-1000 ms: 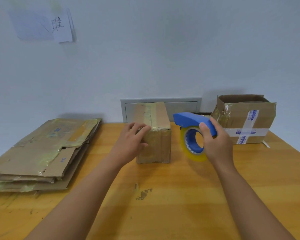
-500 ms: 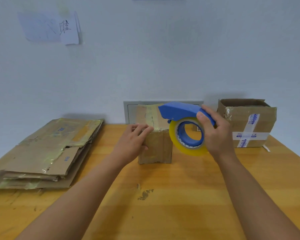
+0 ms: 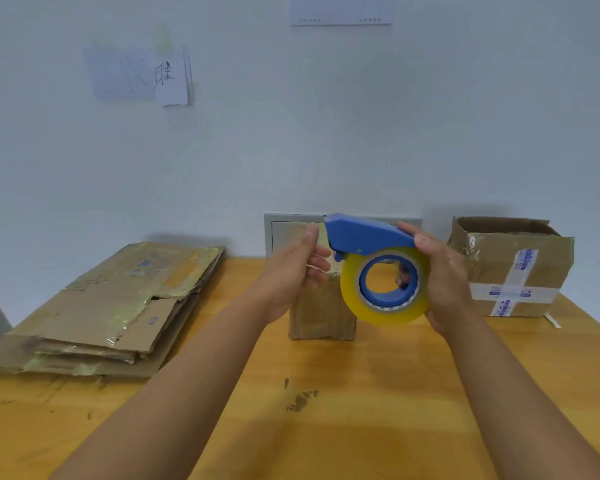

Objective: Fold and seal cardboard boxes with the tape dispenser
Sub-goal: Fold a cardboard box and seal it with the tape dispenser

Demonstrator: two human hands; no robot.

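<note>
A small taped cardboard box stands upright at the middle of the wooden table. In front of it and above the table, my right hand grips a blue tape dispenser by its handle, fingers passing through the core of its yellowish tape roll. My left hand is raised at the dispenser's front end. Its thumb and curled fingers pinch the loose end of clear tape there. Both hands hide most of the small box's top.
A stack of flattened cardboard boxes lies on the left of the table. An open-topped box with white-and-blue tape stands at the back right. A grey wall panel sits behind the small box. Papers hang on the wall.
My right hand lifted the dispenser up and toward me. My left hand left the small box's side and rose to the dispenser's front, taking the tape end.
</note>
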